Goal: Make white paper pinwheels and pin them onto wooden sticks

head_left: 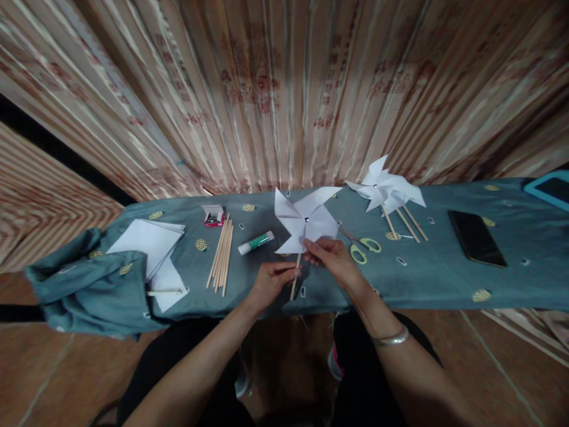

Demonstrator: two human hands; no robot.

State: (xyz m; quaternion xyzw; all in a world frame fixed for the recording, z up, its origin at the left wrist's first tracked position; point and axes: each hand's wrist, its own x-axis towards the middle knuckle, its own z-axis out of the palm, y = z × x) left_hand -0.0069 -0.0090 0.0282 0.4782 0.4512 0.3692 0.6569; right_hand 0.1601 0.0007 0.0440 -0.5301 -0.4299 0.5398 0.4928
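Observation:
A white paper pinwheel (317, 220) with a shiny pin at its centre is held up over the middle of the table. My left hand (273, 280) pinches its wooden stick (294, 284) below the blades. My right hand (331, 258) is closed at the lower blade, thumb and fingers on the paper near the top of the stick. Just left of the pinwheel lies a glue stick (256, 242) with a green label. Green-handled scissors (365, 245) lie to the right, partly behind the paper.
Several wooden sticks (221, 255) lie beside a small red box of pins (214, 217). White paper sheets (144, 240) are stacked at left on the green cloth (444, 284). Other pinwheels (386, 188) lie at back right, near a black phone (476, 238). A curtain (288, 89) hangs behind.

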